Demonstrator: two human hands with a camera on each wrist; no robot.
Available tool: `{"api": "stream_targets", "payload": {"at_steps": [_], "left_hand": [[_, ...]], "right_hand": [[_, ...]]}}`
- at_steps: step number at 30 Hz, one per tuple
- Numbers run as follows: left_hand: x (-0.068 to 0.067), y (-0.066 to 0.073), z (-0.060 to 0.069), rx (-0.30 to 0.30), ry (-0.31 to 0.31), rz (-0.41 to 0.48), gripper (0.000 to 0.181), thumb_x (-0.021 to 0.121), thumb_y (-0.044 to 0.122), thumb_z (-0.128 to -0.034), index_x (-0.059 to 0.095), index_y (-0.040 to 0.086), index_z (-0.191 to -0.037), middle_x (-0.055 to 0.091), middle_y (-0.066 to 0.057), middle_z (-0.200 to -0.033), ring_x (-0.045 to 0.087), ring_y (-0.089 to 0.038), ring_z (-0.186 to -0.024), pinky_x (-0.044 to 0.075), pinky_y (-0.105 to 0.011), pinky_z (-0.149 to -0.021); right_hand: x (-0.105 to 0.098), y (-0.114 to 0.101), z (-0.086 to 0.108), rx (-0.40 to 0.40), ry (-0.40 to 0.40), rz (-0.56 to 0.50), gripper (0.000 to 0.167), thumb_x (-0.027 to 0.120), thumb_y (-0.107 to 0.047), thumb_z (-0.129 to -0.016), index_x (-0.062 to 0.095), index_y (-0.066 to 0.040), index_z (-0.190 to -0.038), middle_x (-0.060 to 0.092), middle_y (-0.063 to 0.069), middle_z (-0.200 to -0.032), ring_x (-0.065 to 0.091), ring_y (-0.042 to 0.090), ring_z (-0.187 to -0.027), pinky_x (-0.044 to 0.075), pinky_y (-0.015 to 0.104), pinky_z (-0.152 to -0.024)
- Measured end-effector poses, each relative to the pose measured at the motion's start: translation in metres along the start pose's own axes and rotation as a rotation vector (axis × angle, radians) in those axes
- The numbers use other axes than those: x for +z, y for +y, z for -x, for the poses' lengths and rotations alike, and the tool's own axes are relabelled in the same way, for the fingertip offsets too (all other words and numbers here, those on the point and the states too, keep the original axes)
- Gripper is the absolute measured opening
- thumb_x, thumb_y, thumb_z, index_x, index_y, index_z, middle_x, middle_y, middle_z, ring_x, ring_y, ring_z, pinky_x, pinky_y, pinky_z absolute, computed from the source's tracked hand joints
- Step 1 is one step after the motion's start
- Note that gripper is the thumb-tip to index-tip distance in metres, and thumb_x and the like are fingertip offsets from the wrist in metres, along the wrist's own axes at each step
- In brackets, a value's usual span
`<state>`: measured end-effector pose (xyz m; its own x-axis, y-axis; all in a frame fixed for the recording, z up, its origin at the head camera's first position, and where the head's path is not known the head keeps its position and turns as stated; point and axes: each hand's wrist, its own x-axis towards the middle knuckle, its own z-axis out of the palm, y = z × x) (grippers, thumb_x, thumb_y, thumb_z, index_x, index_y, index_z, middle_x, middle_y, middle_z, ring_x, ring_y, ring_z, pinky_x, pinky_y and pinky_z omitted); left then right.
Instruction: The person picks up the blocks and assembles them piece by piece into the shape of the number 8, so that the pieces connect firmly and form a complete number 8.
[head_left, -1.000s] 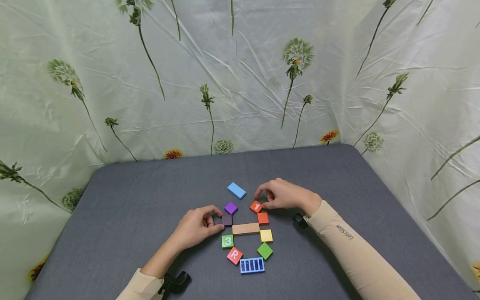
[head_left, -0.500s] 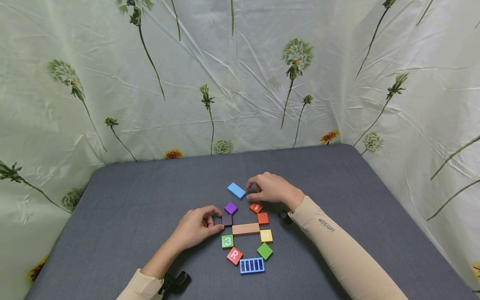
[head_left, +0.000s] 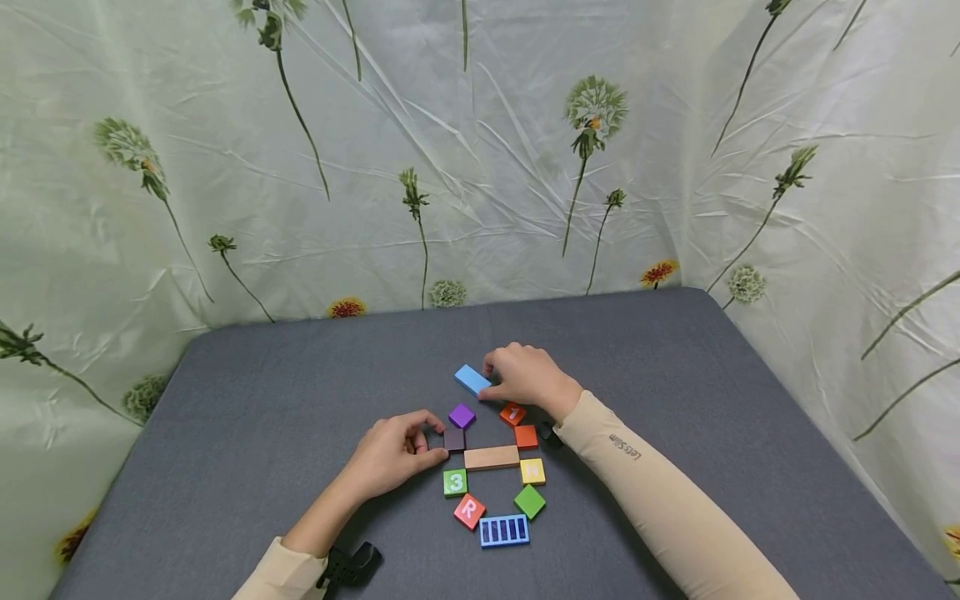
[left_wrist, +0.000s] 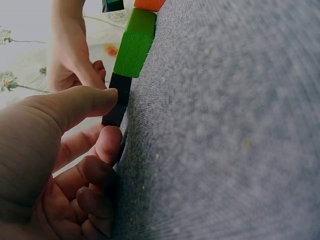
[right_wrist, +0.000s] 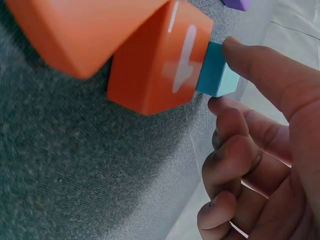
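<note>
Thumb and index finger of my left hand [head_left: 388, 457] grip the left side of a dark purple square block [head_left: 454, 440]. In the left wrist view the thumb rests against that dark block [left_wrist: 116, 106], and the other fingers are curled below. Farther back, my right hand [head_left: 531, 379] pinches the right end of a light blue rectangular block [head_left: 470, 379]. The right wrist view shows thumb and index finger on either side of the blue block [right_wrist: 212, 70]. An orange block marked 1 [head_left: 512, 414] lies just below this hand.
A violet block [head_left: 462, 416], a plain orange block [head_left: 526, 437], a tan bar [head_left: 492, 458], a yellow block [head_left: 532, 472], green blocks [head_left: 455, 482], a red R block [head_left: 469, 512] and a blue striped block [head_left: 504, 531] form an outline on the grey table [head_left: 300, 392].
My right hand has left the orange block marked 1, moved left and back, and taken hold of the light blue block's right end. My left hand has stayed at the dark purple block.
</note>
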<state>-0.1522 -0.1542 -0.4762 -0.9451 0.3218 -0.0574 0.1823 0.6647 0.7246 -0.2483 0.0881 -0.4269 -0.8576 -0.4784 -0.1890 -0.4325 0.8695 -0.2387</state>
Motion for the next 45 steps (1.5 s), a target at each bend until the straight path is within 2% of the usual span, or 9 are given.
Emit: {"api": "stream_targets", "payload": {"at_steps": [5, 12, 19, 25, 34, 45], "left_hand": [[0.0, 0.001, 0.0, 0.0, -0.001, 0.001, 0.023, 0.087, 0.026, -0.0916, 0.075, 0.02, -0.111, 0.06, 0.009, -0.07, 0.049, -0.004, -0.058, 0.037, -0.023, -0.054], [0.0, 0.002, 0.0, -0.004, 0.001, -0.001, 0.023, 0.087, 0.027, -0.0914, 0.075, 0.02, -0.11, 0.06, 0.009, -0.07, 0.049, -0.004, -0.059, 0.036, -0.023, -0.054], [0.0, 0.001, 0.0, -0.002, 0.01, -0.006, 0.023, 0.088, 0.026, -0.0909, 0.075, 0.02, -0.11, 0.06, 0.009, -0.07, 0.048, -0.003, -0.058, 0.036, -0.023, -0.053], [0.001, 0.001, 0.0, -0.002, 0.013, -0.012, 0.023, 0.088, 0.027, -0.0911, 0.075, 0.021, -0.109, 0.06, 0.009, -0.069, 0.049, -0.003, -0.058, 0.036, -0.023, -0.054], [0.002, 0.0, 0.0, -0.008, 0.009, -0.02, 0.023, 0.088, 0.026, -0.091, 0.075, 0.022, -0.109, 0.06, 0.011, -0.069, 0.049, -0.003, -0.058, 0.037, -0.023, -0.054], [0.002, -0.001, -0.001, -0.011, 0.001, -0.014, 0.023, 0.087, 0.026, -0.091, 0.075, 0.023, -0.11, 0.06, 0.011, -0.07, 0.049, -0.003, -0.058, 0.037, -0.023, -0.054]], "right_hand": [[0.002, -0.001, -0.001, -0.001, 0.006, 0.01, 0.031, 0.083, -0.043, -0.095, 0.077, -0.016, -0.111, 0.073, 0.001, -0.095, 0.058, 0.013, -0.071, 0.048, 0.032, -0.065], [0.001, 0.005, -0.003, 0.007, -0.002, 0.005, 0.023, 0.082, -0.031, -0.095, 0.077, -0.014, -0.11, 0.068, -0.001, -0.087, 0.057, 0.013, -0.07, 0.046, 0.032, -0.064], [-0.003, 0.015, 0.003, -0.036, -0.006, -0.041, 0.021, 0.082, -0.025, -0.093, 0.077, -0.014, -0.11, 0.065, -0.003, -0.08, 0.055, 0.011, -0.068, 0.043, 0.028, -0.062], [-0.005, 0.022, 0.007, -0.075, -0.041, -0.09, 0.021, 0.081, -0.021, -0.093, 0.077, -0.013, -0.112, 0.062, -0.003, -0.075, 0.053, 0.009, -0.064, 0.039, 0.026, -0.06], [-0.005, 0.026, 0.007, -0.094, -0.082, -0.132, 0.023, 0.08, -0.02, -0.094, 0.077, -0.015, -0.116, 0.061, -0.003, -0.074, 0.05, 0.008, -0.062, 0.037, 0.025, -0.058], [-0.003, 0.024, 0.006, -0.135, -0.087, -0.181, 0.017, 0.078, -0.025, -0.099, 0.076, -0.019, -0.115, 0.062, -0.004, -0.074, 0.052, 0.008, -0.062, 0.039, 0.024, -0.059]]}}
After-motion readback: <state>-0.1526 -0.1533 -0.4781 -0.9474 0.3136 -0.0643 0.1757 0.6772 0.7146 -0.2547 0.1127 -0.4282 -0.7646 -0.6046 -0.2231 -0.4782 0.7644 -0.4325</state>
